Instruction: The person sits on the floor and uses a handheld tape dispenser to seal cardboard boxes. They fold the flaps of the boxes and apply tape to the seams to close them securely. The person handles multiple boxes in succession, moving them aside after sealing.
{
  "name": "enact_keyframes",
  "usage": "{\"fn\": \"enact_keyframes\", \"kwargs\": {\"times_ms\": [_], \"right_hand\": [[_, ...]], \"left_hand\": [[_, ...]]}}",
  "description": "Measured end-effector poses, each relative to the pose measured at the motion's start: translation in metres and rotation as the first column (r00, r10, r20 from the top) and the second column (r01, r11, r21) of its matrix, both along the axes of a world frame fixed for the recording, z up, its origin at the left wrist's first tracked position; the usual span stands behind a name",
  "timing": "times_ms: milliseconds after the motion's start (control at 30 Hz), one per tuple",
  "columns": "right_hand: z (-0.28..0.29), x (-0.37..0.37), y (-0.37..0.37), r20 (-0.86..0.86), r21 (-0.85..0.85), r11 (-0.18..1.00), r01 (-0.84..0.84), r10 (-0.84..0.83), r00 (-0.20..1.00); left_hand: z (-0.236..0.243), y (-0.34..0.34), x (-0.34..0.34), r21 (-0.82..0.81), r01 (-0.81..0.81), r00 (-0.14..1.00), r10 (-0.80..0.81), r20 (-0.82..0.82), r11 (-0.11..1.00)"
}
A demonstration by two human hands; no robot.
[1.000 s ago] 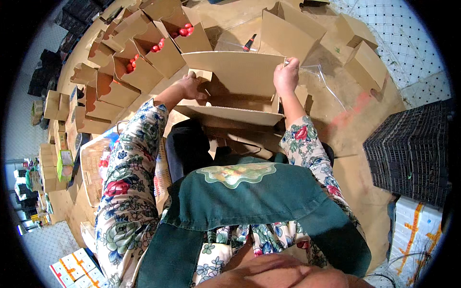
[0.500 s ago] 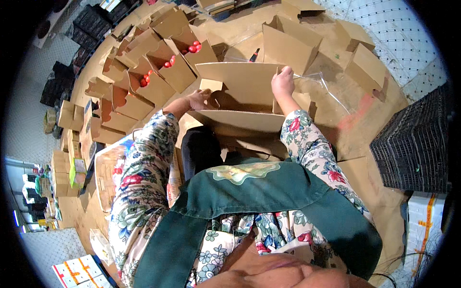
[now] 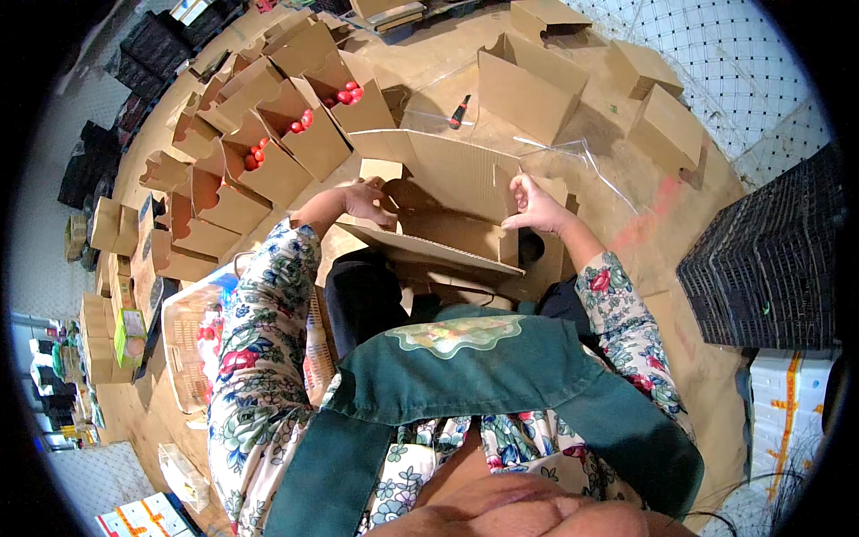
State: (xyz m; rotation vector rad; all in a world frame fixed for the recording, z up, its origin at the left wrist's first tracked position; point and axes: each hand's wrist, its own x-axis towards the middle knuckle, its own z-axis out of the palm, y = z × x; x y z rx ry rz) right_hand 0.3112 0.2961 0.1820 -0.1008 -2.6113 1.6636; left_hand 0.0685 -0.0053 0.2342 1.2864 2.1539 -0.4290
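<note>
A part-folded brown cardboard box [image 3: 447, 170] stands in front of me, its long back and front walls raised and the inside in shadow. My left hand [image 3: 365, 204] is at its left end, with bent fingers hooked over the cardboard there. At the right end, my right hand [image 3: 541, 208] is beside the edge of the back wall. Its thumb points inward, apart from the curled fingers, and nothing shows between them. Whether those fingertips touch the cardboard is hard to see. Behind the box, a red-and-black utility knife [image 3: 460, 112] lies on the floor.
Several open boxes, some with red fruit [image 3: 301, 122], stand in rows at left. A woven basket [image 3: 183, 345] is beside my left arm. An open box [image 3: 532, 85] stands beyond; black crates [image 3: 761, 268] are stacked at right. Clear strapping [image 3: 595, 161] lies on the floor.
My right hand has come down from the back wall's top corner, its thumb now spread. My left hand has shifted down slightly on the left end. The box's front wall now slants lower to the right.
</note>
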Motion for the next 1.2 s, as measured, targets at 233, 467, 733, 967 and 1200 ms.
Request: {"fn": "enact_keyframes", "kwargs": {"times_ms": [233, 467, 733, 967, 1200], "right_hand": [[-0.015, -0.008, -0.005, -0.034, 0.286, 0.832, 0.475, -0.486, 0.873], [-0.035, -0.018, -0.003, 0.035, 0.373, 0.761, 0.531, -0.583, 0.812], [-0.041, -0.028, -0.001, 0.144, 0.360, 0.774, 0.522, -0.598, 0.788], [-0.038, -0.024, -0.025, 0.203, 0.287, 0.803, 0.523, -0.584, 0.786], [-0.060, -0.019, -0.040, 0.183, 0.267, 0.766, 0.585, -0.637, 0.749]], "left_hand": [[-0.013, -0.013, -0.010, 0.111, 0.244, 0.970, -0.244, -0.013, 0.963], [0.029, 0.004, 0.005, -0.009, -0.108, 0.819, 0.094, 0.567, 0.994], [0.046, -0.001, -0.004, 0.049, -0.170, 0.880, 0.129, 0.458, 0.984], [0.041, -0.013, -0.032, 0.054, -0.221, 0.820, 0.155, 0.550, 0.974], [0.027, -0.023, -0.045, 0.137, -0.267, 0.789, 0.134, 0.600, 0.954]]}}
